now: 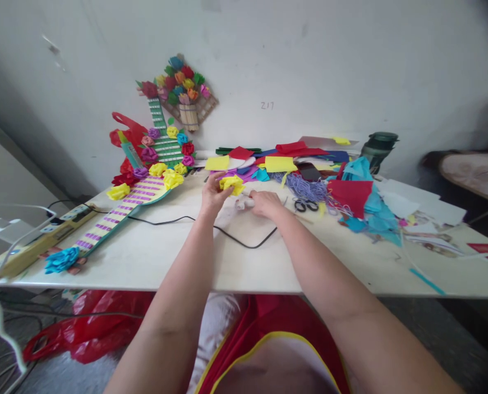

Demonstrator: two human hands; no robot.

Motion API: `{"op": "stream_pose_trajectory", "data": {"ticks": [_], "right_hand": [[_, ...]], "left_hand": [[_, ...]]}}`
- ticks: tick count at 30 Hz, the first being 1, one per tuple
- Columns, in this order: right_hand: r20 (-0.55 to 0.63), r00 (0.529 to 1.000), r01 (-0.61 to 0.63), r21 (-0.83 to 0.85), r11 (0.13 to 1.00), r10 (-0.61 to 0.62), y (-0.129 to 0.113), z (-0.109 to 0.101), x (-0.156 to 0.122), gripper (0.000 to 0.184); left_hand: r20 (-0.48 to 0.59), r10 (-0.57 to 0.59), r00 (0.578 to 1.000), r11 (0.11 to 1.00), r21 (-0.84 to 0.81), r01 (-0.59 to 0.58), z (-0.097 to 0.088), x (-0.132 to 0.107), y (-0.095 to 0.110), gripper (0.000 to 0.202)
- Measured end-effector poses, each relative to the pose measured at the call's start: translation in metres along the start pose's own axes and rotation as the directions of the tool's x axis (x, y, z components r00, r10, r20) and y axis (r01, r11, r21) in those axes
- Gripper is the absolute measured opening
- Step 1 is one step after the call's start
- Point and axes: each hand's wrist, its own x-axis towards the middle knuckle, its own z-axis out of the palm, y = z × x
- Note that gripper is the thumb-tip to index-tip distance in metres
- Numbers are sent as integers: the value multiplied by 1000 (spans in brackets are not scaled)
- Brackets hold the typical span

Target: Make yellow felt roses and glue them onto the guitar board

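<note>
Near the middle of the table, my left hand [214,192] pinches a yellow paper flower [232,185] between thumb and fingers. My right hand [266,203] is closed around a white glue gun [244,204], mostly covered by the fingers, close to the flower's right side. I cannot tell if the two touch. A black cord [244,244] loops over the table and passes under my right forearm. To the left lies a guitar-shaped board [122,214] with purple strips, yellow flowers and a blue paper flower [62,260] at its near end.
Black-handled scissors [306,206] lie right of my right hand, beside purple string [305,187]. Coloured paper sheets [279,163] line the back. A dark bottle [378,150] stands back right. A power strip [58,227] runs along the left edge. A finished flowered guitar [167,143] leans behind.
</note>
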Motion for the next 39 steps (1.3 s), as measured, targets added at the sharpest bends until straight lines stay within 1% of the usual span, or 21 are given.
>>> {"op": "stream_pose_trajectory", "data": {"ticks": [2,4,6,8,9,10,12,13,15,16,18,22,24,27,30,36,39], "right_hand": [[-46,998,-38,1,999,38,6,-4,-2,43],[-143,986,-85,34,996,89,17,-8,-2,36],[-233,957,-144,133,981,172,30,-10,0,33],[-282,925,-173,282,944,254,44,-10,5,32],[-293,912,-165,375,912,285,49,-10,7,32],[-298,905,-135,475,870,304,54,-10,9,31],[-284,914,-37,655,755,290,59,-10,11,29],[-280,922,16,719,695,268,59,-10,10,30],[-292,933,114,794,596,210,57,-12,6,38],[-303,936,154,811,564,180,55,-13,4,42],[-312,942,202,824,529,126,51,-16,0,49],[-281,958,219,835,505,49,45,-20,-4,53],[-271,962,216,830,514,33,44,-21,-5,53],[-261,965,199,810,551,35,43,-22,-7,50],[-251,967,181,800,573,45,42,-23,-8,44],[-247,967,172,823,541,68,40,-22,-6,23],[-251,965,167,808,564,73,40,-23,-6,20]], "left_hand": [[-11,1,1000,1000,-14,-1,0,0,1,66],[-42,0,999,1000,-26,-2,0,0,1,64],[-68,10,998,1000,-18,-12,0,0,2,62],[-84,36,996,999,25,-34,1,1,1,58],[-93,54,994,997,66,-48,1,1,1,56],[-103,74,992,991,118,-62,0,1,1,52],[-129,118,985,969,233,-85,0,0,0,45],[-140,139,980,954,285,-95,-1,-1,0,42],[-145,171,974,926,362,-109,-1,-2,1,39],[-140,182,973,913,391,-115,-2,-2,1,38],[-122,198,973,892,435,-127,-2,-3,1,37],[-98,212,972,872,467,-143,-3,-4,0,40],[-89,207,974,872,469,-142,-3,-4,-1,42],[-81,195,977,871,472,-135,-4,-4,-2,43],[-73,190,979,868,478,-133,-3,-4,-1,43],[-57,190,980,857,497,-137,-1,-5,1,44],[-47,198,979,854,500,-148,0,-5,1,45]]}}
